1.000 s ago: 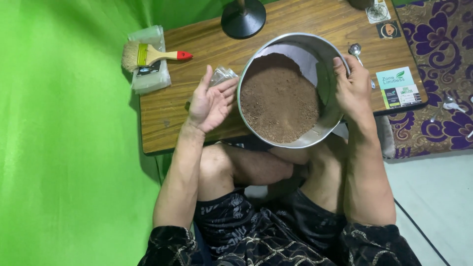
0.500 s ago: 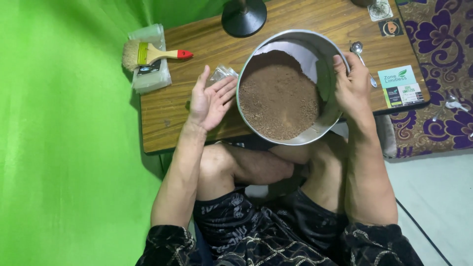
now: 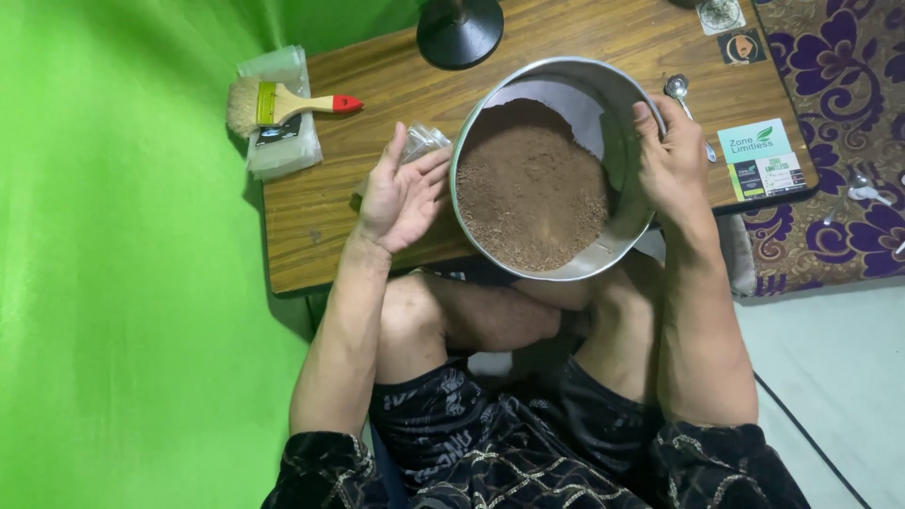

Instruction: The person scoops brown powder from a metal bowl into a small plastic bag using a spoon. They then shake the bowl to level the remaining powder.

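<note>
Lamp base (image 3: pixel 460 28) cut off; plastic bag (image 3: pixel 422 143) perhaps.

One metal bowl (image 3: pixel 617 113) of brown powder sits between two hands, the left hand (image 3: pixel 401 193) and the right hand (image 3: pixel 674 160), above one wooden table (image 3: pixel 311 236). On the table: one brush (image 3: pixel 283 102), one stack of clear bags (image 3: pixel 278 151), one spoon (image 3: pixel 681 92), one black lamp base (image 3: pixel 460 30), one green-and-white card (image 3: pixel 765 160) and two stickers (image 3: pixel 742 45).
</note>
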